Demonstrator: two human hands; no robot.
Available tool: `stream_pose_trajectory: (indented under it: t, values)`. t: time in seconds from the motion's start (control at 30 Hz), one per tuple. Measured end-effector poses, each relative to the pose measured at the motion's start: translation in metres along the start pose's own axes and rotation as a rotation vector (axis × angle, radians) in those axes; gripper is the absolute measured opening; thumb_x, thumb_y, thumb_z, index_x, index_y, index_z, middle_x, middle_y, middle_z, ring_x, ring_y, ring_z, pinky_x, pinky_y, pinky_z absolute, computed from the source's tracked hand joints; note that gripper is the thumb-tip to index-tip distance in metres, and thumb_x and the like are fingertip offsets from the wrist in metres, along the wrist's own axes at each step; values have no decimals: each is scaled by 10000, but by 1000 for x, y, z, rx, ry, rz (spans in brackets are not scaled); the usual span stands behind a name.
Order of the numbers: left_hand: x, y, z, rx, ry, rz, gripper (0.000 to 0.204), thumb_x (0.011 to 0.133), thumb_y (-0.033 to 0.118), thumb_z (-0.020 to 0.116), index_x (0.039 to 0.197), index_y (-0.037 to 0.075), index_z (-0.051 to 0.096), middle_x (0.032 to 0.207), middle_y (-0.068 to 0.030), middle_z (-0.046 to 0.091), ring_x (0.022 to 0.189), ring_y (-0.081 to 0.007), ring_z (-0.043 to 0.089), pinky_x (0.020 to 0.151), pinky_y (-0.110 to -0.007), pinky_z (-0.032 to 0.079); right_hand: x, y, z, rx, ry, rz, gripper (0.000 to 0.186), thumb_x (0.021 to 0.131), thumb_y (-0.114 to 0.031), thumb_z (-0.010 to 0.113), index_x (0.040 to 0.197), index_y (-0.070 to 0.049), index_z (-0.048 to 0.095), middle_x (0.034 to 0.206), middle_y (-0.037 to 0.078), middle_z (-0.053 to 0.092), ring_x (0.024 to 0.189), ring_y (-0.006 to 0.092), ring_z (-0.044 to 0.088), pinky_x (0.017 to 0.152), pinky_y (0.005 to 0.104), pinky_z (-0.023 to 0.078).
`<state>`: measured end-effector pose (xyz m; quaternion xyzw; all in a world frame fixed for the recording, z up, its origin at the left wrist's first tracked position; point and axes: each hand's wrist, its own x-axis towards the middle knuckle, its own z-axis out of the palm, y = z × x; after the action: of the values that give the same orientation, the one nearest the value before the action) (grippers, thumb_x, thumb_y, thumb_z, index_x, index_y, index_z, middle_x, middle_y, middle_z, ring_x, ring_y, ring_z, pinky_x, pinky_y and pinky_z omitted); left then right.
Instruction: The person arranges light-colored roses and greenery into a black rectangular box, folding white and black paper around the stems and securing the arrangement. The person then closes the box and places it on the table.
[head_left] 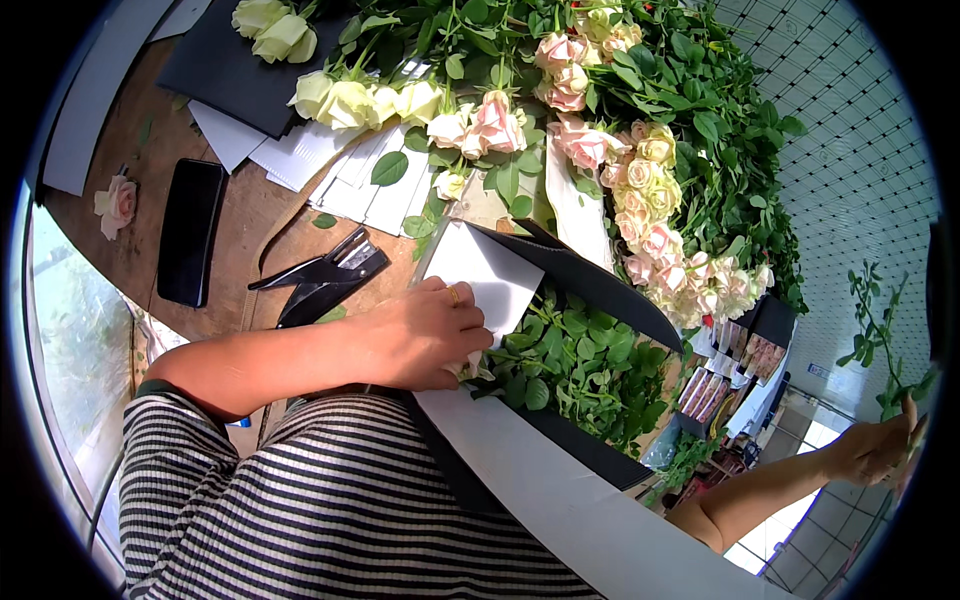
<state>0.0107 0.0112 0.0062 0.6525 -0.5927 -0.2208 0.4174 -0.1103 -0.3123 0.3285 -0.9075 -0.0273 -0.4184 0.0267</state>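
My left hand [435, 332], wearing a ring, is closed with curled fingers at the edge of a white sheet [500, 285]. Pale petals [470, 368] peek out beneath its fingers; what it grips is mostly hidden. Beside it, leafy rose stems [585, 370] lie between black wrapping sheets [590, 280], with a long pale strip [590, 520] along the near side. Far to the right, my right hand [872, 452] is closed around a leafy stem [880, 335] that points upward; the stem's other end is out of sight.
Piles of pink and cream roses [655, 200] cover the table's far side. On the wooden table [110, 175] at left lie a black phone [190, 232], a black stapler [330, 277], a single pink rose [117, 206] and white paper sheets [350, 180]. Boxes [705, 395] stand at lower right.
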Motion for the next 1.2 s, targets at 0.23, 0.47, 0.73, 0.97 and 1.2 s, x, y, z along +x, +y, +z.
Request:
stream_pose_trajectory:
  t: [0.23, 0.47, 0.73, 0.97, 1.2]
  values:
    - [-6, 6, -10, 20, 44, -10, 465, 629, 241, 767, 1046, 76, 646, 878, -109, 531, 837, -284, 534, 713, -374, 456, -130, -88, 125, 430, -1016, 107, 268, 729, 44, 639, 990, -15, 652, 756, 81, 594, 594, 239, 576, 516, 306, 450]
    - [-23, 4, -3, -1, -49, -179, 467, 712, 260, 708, 1151, 132, 612, 681, -121, 603, 676, -300, 629, 593, -405, 488, -220, -90, 208, 552, -1049, 258, 365, 827, -28, 598, 1161, -173, 626, 750, 75, 556, 626, 287, 567, 566, 361, 476]
    - [-16, 3, -10, -142, 329, -93, 383, 703, 216, 759, 1054, 95, 664, 781, -53, 627, 571, -245, 599, 493, -322, 449, -227, -91, 203, 420, -1121, 143, 363, 816, -44, 604, 1150, -187, 622, 736, 69, 542, 618, 288, 578, 520, 376, 469]
    - [-1, 11, -6, 82, 16, -16, 280, 671, 234, 756, 866, 81, 625, 1209, -33, 542, 659, -198, 634, 527, -307, 500, -232, -94, 207, 417, -1056, 120, 340, 800, -31, 615, 1114, -160, 623, 750, 78, 547, 615, 292, 577, 526, 374, 472]
    - [3, 8, -4, 56, -63, -29, 279, 686, 203, 713, 897, 48, 617, 1057, -97, 569, 687, -245, 646, 585, -349, 548, -153, -101, 187, 447, -1267, -51, 264, 816, -100, 637, 1077, -59, 621, 871, 117, 612, 768, 328, 595, 678, 398, 500]
